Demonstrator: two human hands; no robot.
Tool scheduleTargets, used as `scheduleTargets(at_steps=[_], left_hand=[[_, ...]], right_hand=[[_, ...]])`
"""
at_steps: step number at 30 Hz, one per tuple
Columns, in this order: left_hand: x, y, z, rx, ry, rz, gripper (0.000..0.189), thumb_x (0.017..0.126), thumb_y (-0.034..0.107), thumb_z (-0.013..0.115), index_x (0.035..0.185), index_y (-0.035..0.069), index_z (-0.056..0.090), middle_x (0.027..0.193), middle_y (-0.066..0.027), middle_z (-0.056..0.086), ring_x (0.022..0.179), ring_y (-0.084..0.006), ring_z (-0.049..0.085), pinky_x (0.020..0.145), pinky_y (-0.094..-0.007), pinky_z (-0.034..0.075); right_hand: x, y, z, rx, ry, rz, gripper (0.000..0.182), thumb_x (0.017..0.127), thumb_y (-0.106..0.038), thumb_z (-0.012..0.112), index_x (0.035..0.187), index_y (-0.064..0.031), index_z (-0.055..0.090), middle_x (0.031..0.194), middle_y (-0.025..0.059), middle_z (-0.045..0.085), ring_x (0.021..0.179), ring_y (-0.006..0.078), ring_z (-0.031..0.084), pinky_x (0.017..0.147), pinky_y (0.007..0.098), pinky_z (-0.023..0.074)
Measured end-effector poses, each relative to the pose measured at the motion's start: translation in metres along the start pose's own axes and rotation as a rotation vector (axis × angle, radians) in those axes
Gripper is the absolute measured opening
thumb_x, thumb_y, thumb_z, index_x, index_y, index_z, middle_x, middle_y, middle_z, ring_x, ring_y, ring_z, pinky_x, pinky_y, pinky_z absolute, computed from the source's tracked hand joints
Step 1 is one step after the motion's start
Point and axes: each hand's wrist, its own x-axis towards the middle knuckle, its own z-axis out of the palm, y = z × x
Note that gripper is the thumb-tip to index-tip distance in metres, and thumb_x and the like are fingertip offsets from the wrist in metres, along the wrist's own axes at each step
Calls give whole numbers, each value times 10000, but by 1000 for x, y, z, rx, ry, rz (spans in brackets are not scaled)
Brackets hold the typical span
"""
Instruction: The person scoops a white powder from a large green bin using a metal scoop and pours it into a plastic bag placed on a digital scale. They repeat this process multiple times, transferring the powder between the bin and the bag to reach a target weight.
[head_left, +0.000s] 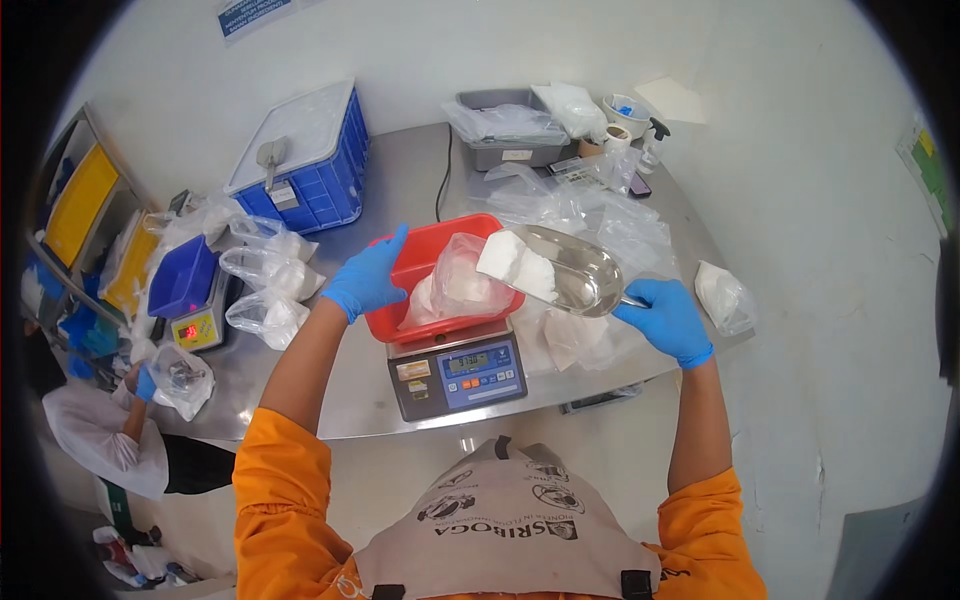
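A red plastic tray (487, 223) rests on a digital scale (457, 375). Inside it is a clear plastic bag (469, 281) with white powder. My gloved left hand (369, 274) grips the tray's left rim, thumb over the inside. My gloved right hand (667, 319) holds the handle of a metal scoop (592, 274). White powder (517, 266) fills the front half of the scoop, and its lip is over the right side of the bag. Under the scoop, to the right of the scale, a plastic bag (574, 341) lies on the steel table (352, 397).
Several clear plastic bags (630, 232) lie behind the scoop. At the back stand a blue lidded crate (315, 187) and a grey bin (510, 156). Filled bags (274, 274) sit to the left. A co-worker's gloved hand (145, 382) touches a bag beside another scale (199, 330).
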Motion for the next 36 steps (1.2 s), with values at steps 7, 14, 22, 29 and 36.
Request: scheduleTargets(at_steps=[7, 14, 22, 29, 36], left_hand=[[17, 12, 28, -56, -128, -8, 1143, 687, 271, 838, 1606, 88, 184, 1328, -244, 578, 1207, -412, 588, 1035, -458, 493], [54, -17, 125, -143, 88, 263, 773, 726, 314, 807, 1400, 96, 499, 1228, -223, 633, 1117, -410, 627, 981, -465, 515], [43, 36, 75, -165, 70, -14, 339, 884, 375, 653, 1035, 75, 701, 1072, -181, 687, 1012, -409, 661, 862, -475, 540], [41, 43, 79, -104, 145, 106, 271, 877, 304, 678, 1041, 88, 688, 1041, -160, 666, 954, -379, 664, 836, -449, 540], [48, 37, 86, -402, 348, 186, 232, 820, 146, 726, 1046, 100, 707, 970, -138, 651, 900, -349, 656, 794, -392, 530]], right_hand=[[-25, 10, -9, -22, 2, 111, 309, 815, -304, 756, 835, -1, 701, 712, 193, 627, 625, 311, 609, 608, 386, 471], [17, 3, 65, -345, 64, -76, 305, 816, -410, 729, 789, -107, 713, 753, 163, 676, 710, 352, 677, 630, 434, 519], [20, -10, 78, -501, 40, -67, 240, 815, -388, 729, 824, -149, 717, 742, 120, 698, 703, 328, 687, 638, 462, 531], [17, -17, 75, -484, -74, 41, 230, 821, -357, 727, 890, -138, 730, 852, 130, 716, 813, 309, 716, 703, 452, 545], [12, -17, 76, -482, 44, 5, 216, 791, -340, 731, 831, -127, 725, 765, 119, 702, 737, 308, 699, 655, 449, 537]])
